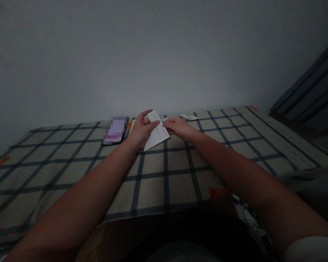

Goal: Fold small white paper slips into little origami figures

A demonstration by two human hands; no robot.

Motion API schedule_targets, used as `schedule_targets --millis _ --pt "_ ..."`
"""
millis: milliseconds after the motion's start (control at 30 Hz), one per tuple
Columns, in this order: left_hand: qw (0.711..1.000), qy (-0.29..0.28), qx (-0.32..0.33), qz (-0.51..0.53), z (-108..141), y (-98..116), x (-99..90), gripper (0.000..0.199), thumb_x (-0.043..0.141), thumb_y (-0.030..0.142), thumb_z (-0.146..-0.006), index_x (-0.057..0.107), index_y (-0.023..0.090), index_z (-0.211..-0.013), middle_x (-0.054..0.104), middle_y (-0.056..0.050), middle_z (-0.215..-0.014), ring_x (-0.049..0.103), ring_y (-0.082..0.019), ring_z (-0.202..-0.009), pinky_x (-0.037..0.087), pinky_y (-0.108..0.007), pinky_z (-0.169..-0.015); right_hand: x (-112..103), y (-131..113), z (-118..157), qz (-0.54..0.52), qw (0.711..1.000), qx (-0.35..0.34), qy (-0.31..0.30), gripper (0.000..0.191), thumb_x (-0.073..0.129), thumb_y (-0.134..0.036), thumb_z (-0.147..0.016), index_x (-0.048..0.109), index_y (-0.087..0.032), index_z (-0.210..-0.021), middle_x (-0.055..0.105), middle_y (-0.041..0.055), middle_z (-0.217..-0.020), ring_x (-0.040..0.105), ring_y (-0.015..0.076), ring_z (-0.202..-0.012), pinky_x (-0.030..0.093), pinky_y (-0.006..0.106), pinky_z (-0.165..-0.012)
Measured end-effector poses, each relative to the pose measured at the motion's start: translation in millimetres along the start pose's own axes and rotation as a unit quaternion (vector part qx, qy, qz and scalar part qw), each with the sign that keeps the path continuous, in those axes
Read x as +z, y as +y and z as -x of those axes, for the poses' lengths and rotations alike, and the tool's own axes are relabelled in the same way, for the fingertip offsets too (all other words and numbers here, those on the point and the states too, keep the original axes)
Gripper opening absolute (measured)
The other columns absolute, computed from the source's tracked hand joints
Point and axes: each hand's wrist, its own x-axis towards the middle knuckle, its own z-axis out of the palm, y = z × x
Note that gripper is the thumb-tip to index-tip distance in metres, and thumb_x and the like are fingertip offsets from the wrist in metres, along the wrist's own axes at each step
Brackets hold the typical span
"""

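A folded white paper (156, 135) with faint printed lines is held between my hands, above the checked cloth. My left hand (142, 129) grips its left side, thumb on top and fingers behind. My right hand (179, 128) pinches the paper's right edge between thumb and fingers. Part of the paper is hidden by my left hand. Just behind my right hand lies a small folded white paper piece (189, 117) with pointed ends.
A phone (116, 130) with a blurred screen lies left of my left hand. The checked cloth (153, 189) covers the table up to the grey wall (164, 54). Dark folded fabric (311, 83) hangs at the far right.
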Motion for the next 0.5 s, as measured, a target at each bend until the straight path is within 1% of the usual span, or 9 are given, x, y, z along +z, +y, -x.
schedule_targets --millis 100,200,333,467,500 --pt "0.999 0.025 0.030 -0.007 -1 1 0.8 0.069 0.082 0.019 -0.063 0.048 0.024 -0.123 0.071 0.002 -0.080 0.068 -0.016 -0.064 0.056 -0.029 -0.061 1 -1 1 -0.006 1.000 -0.008 -0.019 0.021 0.057 -0.018 -0.085 0.057 -0.015 -0.065 0.056 -0.0013 -0.061 0.049 0.0075 -0.055 0.039 0.021 -0.055" --pt "0.996 0.061 0.059 0.003 -3 1 1.1 0.069 0.082 0.019 -0.063 0.046 0.025 -0.122 0.070 0.003 -0.080 0.067 -0.015 -0.063 0.056 -0.029 -0.060 2 -1 0 0.001 1.000 -0.017 -0.015 0.021 0.061 -0.018 -0.084 0.058 -0.015 -0.064 0.055 -0.0016 -0.059 0.048 0.0074 -0.054 0.039 0.020 -0.054" --pt "0.991 0.104 0.089 0.008 -6 -2 -1.2 0.068 0.082 0.021 -0.062 0.046 0.026 -0.119 0.069 0.002 -0.083 0.068 -0.016 -0.067 0.056 -0.029 -0.063 2 -2 1 -0.003 1.000 0.010 -0.008 0.016 0.060 -0.018 -0.087 0.064 -0.015 -0.071 0.062 0.0017 -0.066 0.056 0.0091 -0.060 0.047 0.021 -0.061" --pt "0.984 0.125 0.129 -0.004 -18 -7 -14.3 0.065 0.083 0.026 -0.065 0.045 0.028 -0.118 0.069 0.000 -0.091 0.069 -0.017 -0.079 0.055 -0.029 -0.071 2 -3 4 -0.007 1.000 0.024 -0.006 0.017 0.060 -0.020 -0.088 0.063 -0.015 -0.072 0.063 0.0014 -0.065 0.058 0.0087 -0.060 0.048 0.021 -0.061" --pt "0.980 0.141 0.141 -0.004 -22 -8 -19.2 0.063 0.083 0.027 -0.066 0.045 0.028 -0.117 0.068 0.000 -0.092 0.069 -0.016 -0.080 0.055 -0.029 -0.072 2 -3 4 -0.006 1.000 0.025 -0.010 0.018 0.060 -0.021 -0.088 0.062 -0.015 -0.071 0.063 0.0013 -0.064 0.058 0.0087 -0.059 0.048 0.021 -0.061"
